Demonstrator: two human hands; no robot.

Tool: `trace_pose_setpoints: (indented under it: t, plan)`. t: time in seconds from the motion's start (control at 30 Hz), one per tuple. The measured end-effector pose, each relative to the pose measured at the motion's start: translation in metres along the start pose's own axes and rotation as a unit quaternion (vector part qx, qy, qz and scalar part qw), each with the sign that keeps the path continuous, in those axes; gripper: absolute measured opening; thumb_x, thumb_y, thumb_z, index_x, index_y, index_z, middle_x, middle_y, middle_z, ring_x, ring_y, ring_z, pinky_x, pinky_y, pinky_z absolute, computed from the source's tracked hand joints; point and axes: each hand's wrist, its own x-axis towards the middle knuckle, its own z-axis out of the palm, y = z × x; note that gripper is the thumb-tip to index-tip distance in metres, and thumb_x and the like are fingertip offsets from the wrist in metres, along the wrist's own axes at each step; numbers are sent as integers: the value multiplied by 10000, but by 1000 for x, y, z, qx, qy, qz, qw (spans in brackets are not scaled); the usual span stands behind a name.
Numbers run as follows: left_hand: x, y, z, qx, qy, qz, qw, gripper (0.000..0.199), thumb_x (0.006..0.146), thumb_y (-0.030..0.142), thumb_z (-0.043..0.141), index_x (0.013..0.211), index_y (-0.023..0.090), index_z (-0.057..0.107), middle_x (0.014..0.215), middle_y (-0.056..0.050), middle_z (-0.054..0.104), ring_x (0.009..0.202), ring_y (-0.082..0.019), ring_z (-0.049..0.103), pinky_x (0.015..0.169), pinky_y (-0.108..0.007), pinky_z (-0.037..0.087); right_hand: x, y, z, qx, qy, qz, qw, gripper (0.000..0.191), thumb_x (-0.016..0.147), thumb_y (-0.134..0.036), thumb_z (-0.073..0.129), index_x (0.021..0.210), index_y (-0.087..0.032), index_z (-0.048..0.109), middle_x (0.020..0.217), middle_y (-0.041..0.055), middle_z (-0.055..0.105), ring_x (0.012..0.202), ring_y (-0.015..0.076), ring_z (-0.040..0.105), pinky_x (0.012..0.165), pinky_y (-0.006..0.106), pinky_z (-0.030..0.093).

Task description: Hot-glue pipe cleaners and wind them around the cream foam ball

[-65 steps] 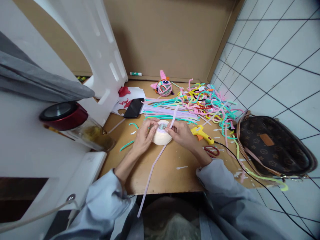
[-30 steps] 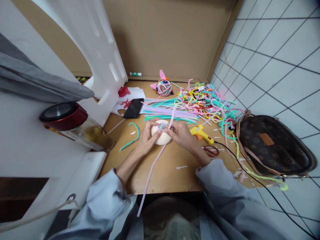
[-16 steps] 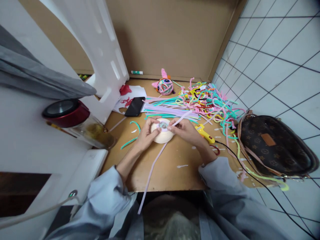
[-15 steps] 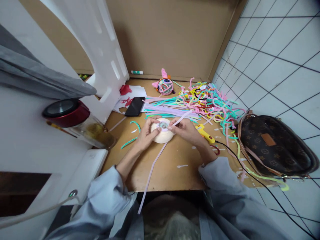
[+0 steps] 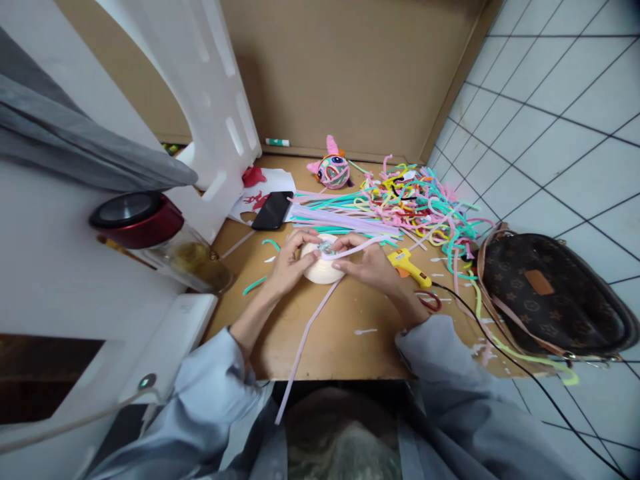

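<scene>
Between my hands is a cream-white round roll (image 5: 323, 272) with a greyish centre, like a roll of tape. My left hand (image 5: 291, 264) is closed on its left side, thumb lying across the top. Fingers of my right hand (image 5: 369, 264) are closed at its right edge, on a lilac pipe cleaner (image 5: 364, 247). That strip runs from the roll's centre over the right fingers. Another lilac length (image 5: 304, 340) trails from under the roll past the table's front edge; whether both are one piece is hidden.
Behind lie lilac and teal pipe cleaners (image 5: 345, 219), a tangled heap (image 5: 420, 200), a phone (image 5: 273, 211) and a pink-eared ball toy (image 5: 334, 171). Right are a yellow glue gun (image 5: 410, 268), scissors (image 5: 429, 301) and a brown bag (image 5: 555, 290). A red-lidded bottle (image 5: 185, 257) stands left.
The lilac strip at my right hand has swung down from pointing up and away to lying lower across the fingers. My right fingers have shifted slightly at the roll's edge.
</scene>
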Motion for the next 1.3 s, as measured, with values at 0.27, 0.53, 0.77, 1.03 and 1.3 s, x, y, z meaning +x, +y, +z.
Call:
trace_pose_setpoints:
  t: [0.27,0.53,0.77,1.03,1.3]
  plan:
    - [-3,6,3,-29,9,-43,999,255,794,374,691,975,213,613,1189,-80,642,1125,-248,607,1013,-390,462,-1,3,4,-43,37,-37,998,118,825,-302,674,781,-195,694,791,14,717,761,162,643,748,284,475]
    - [-3,6,1,-19,-3,-14,1000,145,815,331,683,862,212,614,1178,-83,650,1195,-253,592,1091,-407,417,-1,8,9,-53,65,-31,996,187,834,-357,685,779,-185,733,755,26,726,723,167,643,712,286,483]
    - [-3,11,-2,9,-19,-1,1000,170,889,378,618,884,208,618,1212,-108,656,1195,-267,611,1086,-435,434,-1,10,14,-38,75,-11,996,248,837,-421,702,801,-180,748,766,32,742,704,166,648,702,289,497]
    - [-6,17,-4,116,-65,62,989,381,779,418,741,1036,219,543,1313,-137,608,1244,-303,591,1082,-476,453,-2,10,16,-32,78,-4,996,168,827,-337,702,810,-177,747,730,21,716,694,164,644,705,293,506]
    - [-9,13,7,156,-15,74,985,512,708,461,827,1012,228,488,1257,-141,618,1200,-312,617,1017,-489,496,-5,6,21,-71,81,-28,994,85,804,-247,740,748,-184,731,738,13,699,729,164,635,702,290,469]
